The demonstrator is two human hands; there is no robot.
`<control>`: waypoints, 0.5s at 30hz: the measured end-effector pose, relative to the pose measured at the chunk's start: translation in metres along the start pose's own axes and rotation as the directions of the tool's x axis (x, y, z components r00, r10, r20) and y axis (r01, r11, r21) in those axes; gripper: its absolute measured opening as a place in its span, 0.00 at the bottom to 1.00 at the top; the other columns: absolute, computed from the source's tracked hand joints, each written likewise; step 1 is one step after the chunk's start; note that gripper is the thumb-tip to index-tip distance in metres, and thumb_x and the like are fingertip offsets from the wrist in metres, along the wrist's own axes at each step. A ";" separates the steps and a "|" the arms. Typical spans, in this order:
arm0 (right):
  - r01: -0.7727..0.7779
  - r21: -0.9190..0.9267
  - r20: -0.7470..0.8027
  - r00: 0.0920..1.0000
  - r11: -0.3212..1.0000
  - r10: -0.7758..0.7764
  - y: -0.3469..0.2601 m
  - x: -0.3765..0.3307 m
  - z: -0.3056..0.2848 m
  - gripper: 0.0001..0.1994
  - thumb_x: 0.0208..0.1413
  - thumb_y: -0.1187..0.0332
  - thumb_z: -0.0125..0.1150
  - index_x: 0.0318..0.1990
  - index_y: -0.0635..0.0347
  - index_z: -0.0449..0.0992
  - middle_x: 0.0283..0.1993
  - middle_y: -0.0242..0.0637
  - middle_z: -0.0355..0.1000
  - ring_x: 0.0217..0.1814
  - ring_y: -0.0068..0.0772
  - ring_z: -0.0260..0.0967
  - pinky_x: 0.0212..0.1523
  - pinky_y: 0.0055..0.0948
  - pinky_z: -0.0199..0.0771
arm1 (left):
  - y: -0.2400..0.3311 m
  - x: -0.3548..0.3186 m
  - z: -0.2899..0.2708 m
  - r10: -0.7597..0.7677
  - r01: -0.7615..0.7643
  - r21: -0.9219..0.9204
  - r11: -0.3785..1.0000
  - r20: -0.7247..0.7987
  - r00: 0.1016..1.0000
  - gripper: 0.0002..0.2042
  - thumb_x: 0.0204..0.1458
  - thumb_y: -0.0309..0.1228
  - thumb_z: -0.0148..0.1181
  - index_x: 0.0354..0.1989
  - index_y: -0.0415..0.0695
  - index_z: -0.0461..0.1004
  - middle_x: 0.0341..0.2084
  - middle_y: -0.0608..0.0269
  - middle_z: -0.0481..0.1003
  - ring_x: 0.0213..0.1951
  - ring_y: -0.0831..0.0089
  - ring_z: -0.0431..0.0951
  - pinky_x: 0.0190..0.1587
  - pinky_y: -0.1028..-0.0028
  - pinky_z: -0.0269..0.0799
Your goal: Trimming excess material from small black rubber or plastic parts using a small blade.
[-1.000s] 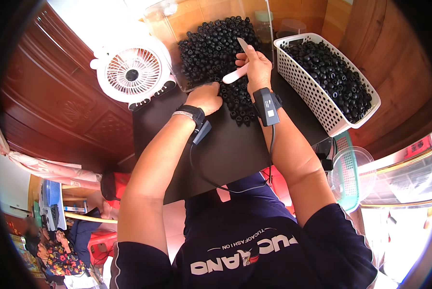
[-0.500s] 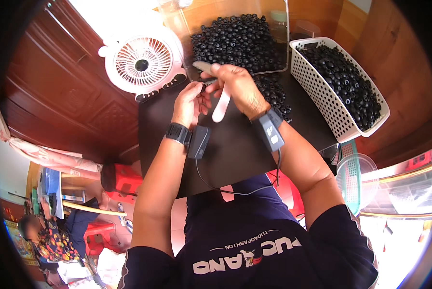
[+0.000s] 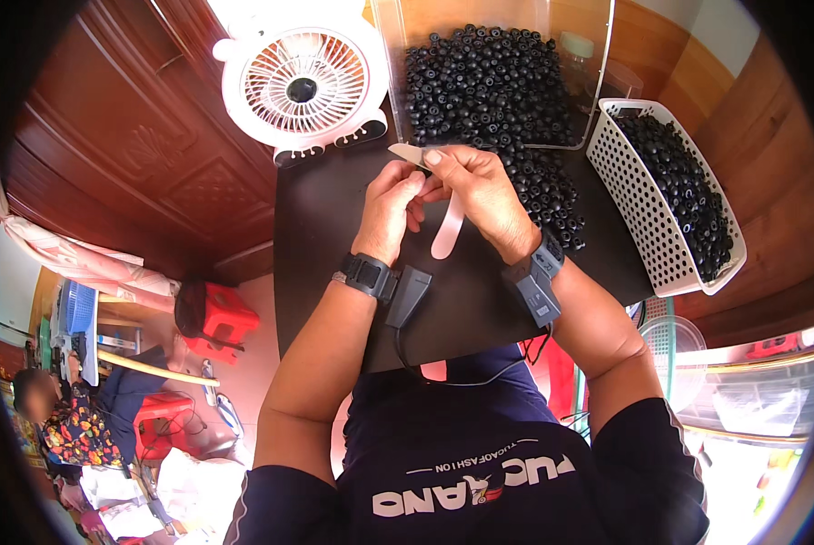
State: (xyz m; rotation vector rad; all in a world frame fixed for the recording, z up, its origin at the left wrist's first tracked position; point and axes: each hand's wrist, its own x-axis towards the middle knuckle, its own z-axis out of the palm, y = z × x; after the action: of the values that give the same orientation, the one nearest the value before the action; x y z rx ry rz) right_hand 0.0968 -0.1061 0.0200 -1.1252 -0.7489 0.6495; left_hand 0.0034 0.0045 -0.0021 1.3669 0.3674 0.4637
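Note:
My right hand grips a small knife, its pale pink handle hanging below the palm. The knife's blade sticks out past my thumb toward the upper left. Close beside it, my left hand has its thumb and fingers pinched together near the blade. A sliver of a small black part shows between the hands; my fingers hide most of it. Just beyond my right hand, loose black ring-like parts lie on the dark table, spreading from a larger heap in a clear bin.
A white perforated basket full of black parts stands at the right. At the far left of the table is a white fan. Cables hang from my wrist devices. Red stools and a seated person are off to the left.
The view has shifted, so the table things sit farther right. My hands have come closer together, and the black part in my left fingers is now more covered.

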 end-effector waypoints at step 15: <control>-0.053 0.080 -0.010 0.999 0.995 0.054 -0.002 -0.001 0.006 0.12 0.59 0.65 0.55 0.30 0.66 0.77 0.29 0.35 0.75 0.30 0.23 0.72 0.34 0.23 0.76 | -0.006 0.000 -0.002 0.013 -0.015 -0.066 0.998 -0.032 0.999 0.14 0.54 0.39 0.46 0.40 0.42 0.70 0.23 0.65 0.71 0.19 0.79 0.68 0.20 0.81 0.62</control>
State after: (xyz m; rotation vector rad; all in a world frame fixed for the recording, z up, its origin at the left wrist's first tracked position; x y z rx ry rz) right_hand 0.0916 -0.1048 0.0234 -1.0780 -0.6794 0.7112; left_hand 0.0029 0.0047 -0.0086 1.2997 0.3657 0.5057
